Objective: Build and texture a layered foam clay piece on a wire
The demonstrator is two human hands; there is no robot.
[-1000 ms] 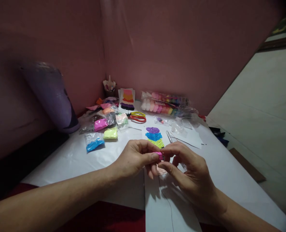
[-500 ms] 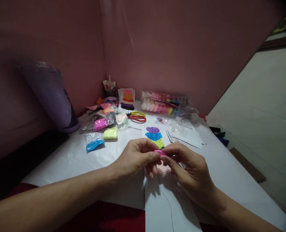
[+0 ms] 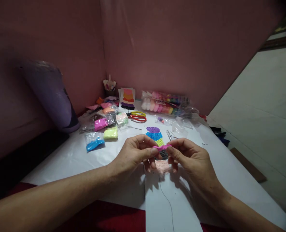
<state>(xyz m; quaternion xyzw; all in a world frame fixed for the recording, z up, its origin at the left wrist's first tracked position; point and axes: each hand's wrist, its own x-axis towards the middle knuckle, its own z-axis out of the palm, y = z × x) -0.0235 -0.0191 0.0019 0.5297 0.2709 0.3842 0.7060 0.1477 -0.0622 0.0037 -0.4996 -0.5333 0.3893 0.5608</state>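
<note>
A strip of pink modelling clay is stretched between my two hands. Its left end is pinched by the thumb and fingers of my left hand; my right hand pinches the other end. Below and beyond the strip lies a white sheet bearing textured clay bands: purple, blue, yellow-green, dark grey and pale peach. The pink strip hides part of the bands. A thin drawn line runs down the sheet from the peach band.
Bagged clay in blue, yellow-green and pink lies to the left. Scissors, a reference picture and a large clay pack sit farther back. A silver tool lies beyond my right hand.
My hands have moved slightly apart, and the pink clay between them is now a longer strip. More of the grey and peach bands shows below it.
</note>
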